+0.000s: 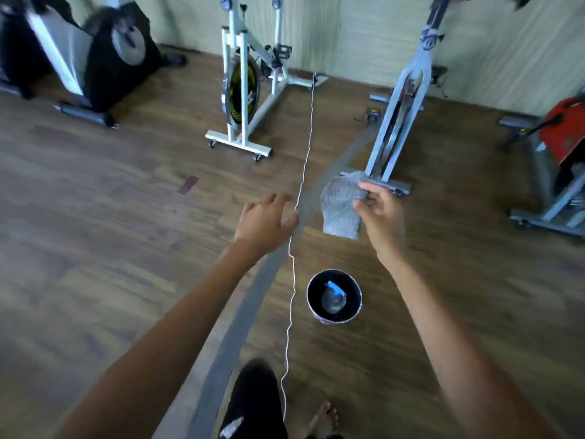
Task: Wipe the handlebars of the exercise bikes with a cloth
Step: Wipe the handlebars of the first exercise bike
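Cloth [340, 210] is hanging at frame centre, right hand [380, 213] pinching it; left hand [266, 220] is hovering open-fingered, possibly risking snagging the white cord [308, 128] alongside.

even, soft daylight; no hard shadows; left hand [264, 218] smeared by motion blur; edges bowed (wide-angle lens); overall slightly soft

Dark bucket [314, 300] on wooden floor [95, 232] (spray bottle [334, 300] inside); white cord [293, 280] beside it
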{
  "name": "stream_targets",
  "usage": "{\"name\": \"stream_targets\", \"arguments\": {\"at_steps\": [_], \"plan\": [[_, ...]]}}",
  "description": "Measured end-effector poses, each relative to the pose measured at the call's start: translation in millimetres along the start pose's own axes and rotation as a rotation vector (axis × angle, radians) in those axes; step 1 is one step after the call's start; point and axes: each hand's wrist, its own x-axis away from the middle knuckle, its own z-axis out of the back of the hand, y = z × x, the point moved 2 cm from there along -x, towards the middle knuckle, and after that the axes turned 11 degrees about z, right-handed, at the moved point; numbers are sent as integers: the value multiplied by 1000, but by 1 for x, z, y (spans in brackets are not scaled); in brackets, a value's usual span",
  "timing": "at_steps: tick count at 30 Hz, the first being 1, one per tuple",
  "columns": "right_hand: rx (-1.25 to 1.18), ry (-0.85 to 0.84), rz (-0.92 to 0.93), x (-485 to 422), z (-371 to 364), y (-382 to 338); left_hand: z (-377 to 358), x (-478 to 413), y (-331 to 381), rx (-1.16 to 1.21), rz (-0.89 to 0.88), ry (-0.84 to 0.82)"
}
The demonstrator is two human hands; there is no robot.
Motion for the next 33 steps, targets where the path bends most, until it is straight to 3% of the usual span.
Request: {"name": "stream_targets", "arguments": {"at_steps": [6,13,22,33], "plan": [[-218,-85,72,11,-46,-88,80,71,-42,72,95,226],[-211,-332,52,9,-142,-99,95,75,-128,83,248,247],[-276,-448,-21,-81,-308,-114,170,-46,-265,51,349,234],[-379,-450,-97,-215,-504,-143,260,-199,-408,85,387,252]]}}
